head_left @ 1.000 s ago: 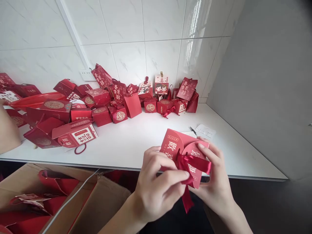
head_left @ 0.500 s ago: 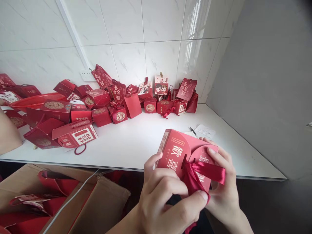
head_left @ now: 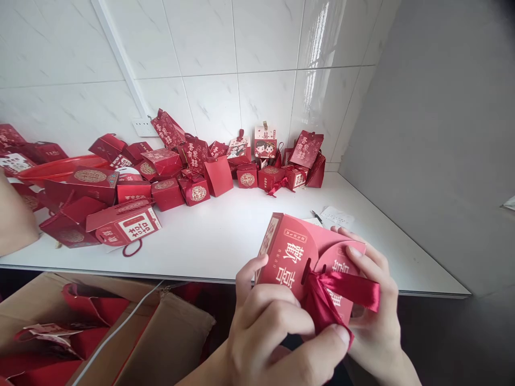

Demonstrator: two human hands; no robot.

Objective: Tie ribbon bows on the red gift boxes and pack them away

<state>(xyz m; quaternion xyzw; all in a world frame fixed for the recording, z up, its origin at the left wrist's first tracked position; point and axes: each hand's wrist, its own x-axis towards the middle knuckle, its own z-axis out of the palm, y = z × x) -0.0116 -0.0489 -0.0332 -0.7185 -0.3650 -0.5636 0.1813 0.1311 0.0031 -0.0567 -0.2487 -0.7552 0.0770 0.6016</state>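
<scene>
A red gift box (head_left: 300,236) with white Chinese characters is held up, tilted, in front of the white table's near edge. Dark red satin ribbon (head_left: 328,292) passes through slots in its curved flaps, with a loop sticking out to the right. My left hand (head_left: 277,321) is closed, its thumb pressing the lower ribbon end while other fingers rest against the box's left side. Wrapped around the right side, my right hand (head_left: 378,300) steadies the box, thumb on the upper flap. Part of the lower box lies hidden behind my left hand.
Several red gift boxes (head_left: 167,193) line the tiled wall on the white table (head_left: 193,241). A pen (head_left: 317,217) and paper (head_left: 337,216) lie beyond the held box. Below left stands a cardboard carton (head_left: 161,332) with red boxes inside. Another person's arm (head_left: 14,214) enters at left.
The held box and both hands have shifted slightly right and down. My left thumb stays on the ribbon end, and the ribbon loop has moved right with the box.
</scene>
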